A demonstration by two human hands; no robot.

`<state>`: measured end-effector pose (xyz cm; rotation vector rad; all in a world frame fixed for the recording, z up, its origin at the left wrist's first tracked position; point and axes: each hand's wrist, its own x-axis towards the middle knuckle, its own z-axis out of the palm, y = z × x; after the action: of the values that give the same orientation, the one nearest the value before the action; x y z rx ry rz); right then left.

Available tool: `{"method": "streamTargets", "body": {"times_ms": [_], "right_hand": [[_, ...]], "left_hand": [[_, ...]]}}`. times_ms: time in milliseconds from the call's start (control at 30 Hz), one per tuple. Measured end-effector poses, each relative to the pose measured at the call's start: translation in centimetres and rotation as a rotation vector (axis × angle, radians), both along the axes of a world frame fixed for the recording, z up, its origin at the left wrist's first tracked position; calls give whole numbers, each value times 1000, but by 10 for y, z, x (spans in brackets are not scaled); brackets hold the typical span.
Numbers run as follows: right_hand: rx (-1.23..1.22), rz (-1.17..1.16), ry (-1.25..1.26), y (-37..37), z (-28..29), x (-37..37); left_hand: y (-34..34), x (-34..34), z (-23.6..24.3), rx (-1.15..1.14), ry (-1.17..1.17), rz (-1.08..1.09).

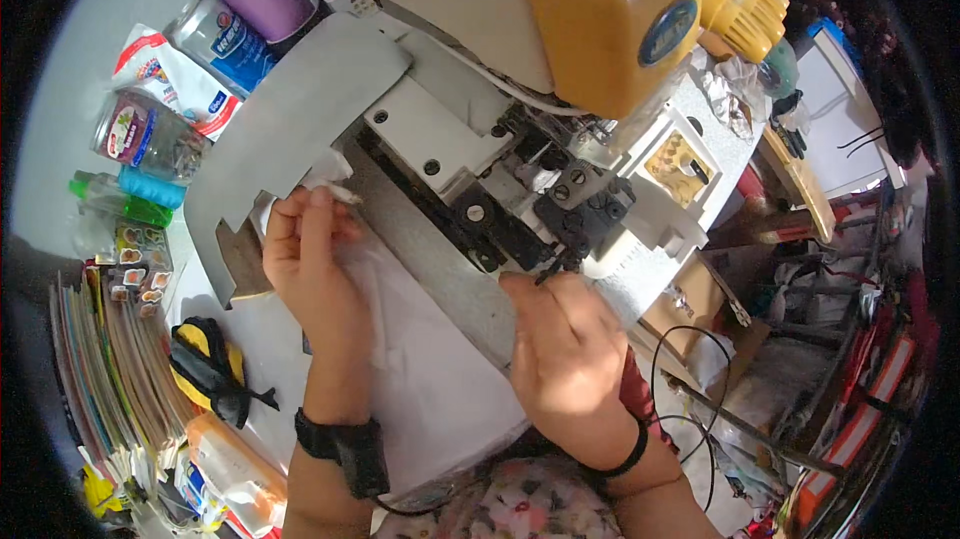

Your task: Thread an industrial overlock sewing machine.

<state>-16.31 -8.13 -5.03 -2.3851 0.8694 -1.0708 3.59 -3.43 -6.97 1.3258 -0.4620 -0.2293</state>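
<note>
At the opened sewing machine [430,129] | my left hand [315,234] pinches a white wad [328,167] | my right hand [567,339], fingers curled beside the black mechanism [590,207]: grip, I can't tell

My sewing machine [300,79] is pale grey, its cover [600,29] yellow with a blue oval badge [668,31]. The cloth [328,167] in my left grip [310,244] is white. I wear black wristbands [362,454] and a floral garment [520,507] touched with pink. I see a purple canister [265,1] and a turquoise thread spool [150,187].
</note>
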Motion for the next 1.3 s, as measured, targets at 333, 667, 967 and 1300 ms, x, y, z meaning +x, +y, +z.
{"method": "streamTargets", "body": {"times_ms": [333,667,967,1300], "right_hand": [[-34,26,-93,-1,-33,12],[50,12,-116,-3,-10,-7],[-1,87,-40,-11,-2,-12],[-12,83,-47,-2,-28,-5]], "left_hand": [[-2,-3,0,-28,16,35],[-3,2,-5,-66,26,-8],[0,4,-6,-51,-32,-47],[0,1,-1,-58,-57,-73]]}}
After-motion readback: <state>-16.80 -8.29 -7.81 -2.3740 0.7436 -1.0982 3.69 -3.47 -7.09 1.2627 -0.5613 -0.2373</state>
